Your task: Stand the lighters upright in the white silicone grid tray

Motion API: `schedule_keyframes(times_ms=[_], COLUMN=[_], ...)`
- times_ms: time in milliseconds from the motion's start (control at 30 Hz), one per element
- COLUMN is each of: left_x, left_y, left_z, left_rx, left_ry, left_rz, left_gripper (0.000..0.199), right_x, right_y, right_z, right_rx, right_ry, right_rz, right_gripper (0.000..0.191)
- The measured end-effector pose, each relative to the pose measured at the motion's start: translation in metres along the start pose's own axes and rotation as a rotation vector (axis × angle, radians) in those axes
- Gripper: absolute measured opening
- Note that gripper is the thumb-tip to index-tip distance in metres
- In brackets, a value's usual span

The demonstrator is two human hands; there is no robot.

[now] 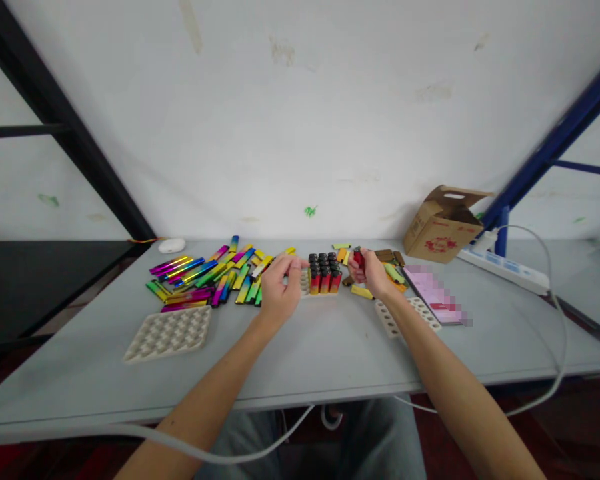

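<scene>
Red lighter [359,259] in a closed right grip [373,275], wrapped firmly around its body, just right of a block of upright lighters [324,275]: black tops, red-and-yellow bodies, about sixteen in all, back rows too tightly packed for an exact count. Left grip [283,293] just left of the block, curled into a near pinch, nothing visible in it, full closure impossible to tell from this view. By all appearances, light, stiff, smooth plastic, probably a little slippery; safest hold around the barrel, below the top. Farther left of the block, roughly forty rainbow-metallic sticks [205,280] in a loose, overlapping heap, plus one dimpled white tray [167,333]. Right of the block, a handful of short gold and brown sticks [380,257], one narrow dimpled strip [407,315], one blurred pink item [435,293], one cardboard box [444,225] and one power strip [503,270], the nearer items on a grey worktop [330,353].
</scene>
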State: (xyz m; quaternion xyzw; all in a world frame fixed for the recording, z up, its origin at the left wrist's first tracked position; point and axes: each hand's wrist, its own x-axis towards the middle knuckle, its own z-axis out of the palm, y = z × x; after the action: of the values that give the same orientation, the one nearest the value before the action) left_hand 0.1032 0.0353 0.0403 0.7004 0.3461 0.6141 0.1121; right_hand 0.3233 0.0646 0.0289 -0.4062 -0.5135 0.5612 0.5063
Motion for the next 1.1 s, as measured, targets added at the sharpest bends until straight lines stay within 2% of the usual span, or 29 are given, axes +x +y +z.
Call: schedule_keyframes(times_ms=[300,467,600,733,867,933,1000,1100], left_x=[-0.001,-0.002,-0.001,-0.001,-0.002,-0.002,-0.002,-0.002], left_y=[-0.001,-0.001,-0.001,0.0,0.0,0.0,0.0,0.0], left_z=[0.0,0.0,0.0,0.0,-0.001,-0.001,-0.001,-0.001], left_rx=[-0.01,0.007,0.017,0.016,0.025,0.037,0.042,0.035], left_ry=[-0.015,-0.02,-0.019,-0.021,-0.025,-0.03,-0.035,-0.038], left_rz=[-0.028,-0.019,-0.008,-0.004,0.009,0.014,0.019,0.023], left_gripper=[0.034,0.034,0.034,0.035,0.036,0.037,0.037,0.037], right_x=[0.0,0.0,0.0,-0.001,-0.007,-0.011,-0.014,-0.016], right_y=[0.0,-0.004,-0.005,0.0,0.003,0.002,0.0,-0.002], right_z=[0.002,0.002,0.0,-0.001,0.0,0.001,0.003,0.005], right_rx=[0.046,0.177,0.195,0.038,-0.393,-0.55,-0.594,-0.585], right_ry=[-0.008,-0.085,-0.127,-0.099,0.03,0.057,0.051,0.041], right_rz=[0.011,0.063,0.046,-0.081,-0.408,-0.523,-0.558,-0.538], right_gripper=[0.033,0.036,0.04,0.045,0.054,0.058,0.06,0.062])
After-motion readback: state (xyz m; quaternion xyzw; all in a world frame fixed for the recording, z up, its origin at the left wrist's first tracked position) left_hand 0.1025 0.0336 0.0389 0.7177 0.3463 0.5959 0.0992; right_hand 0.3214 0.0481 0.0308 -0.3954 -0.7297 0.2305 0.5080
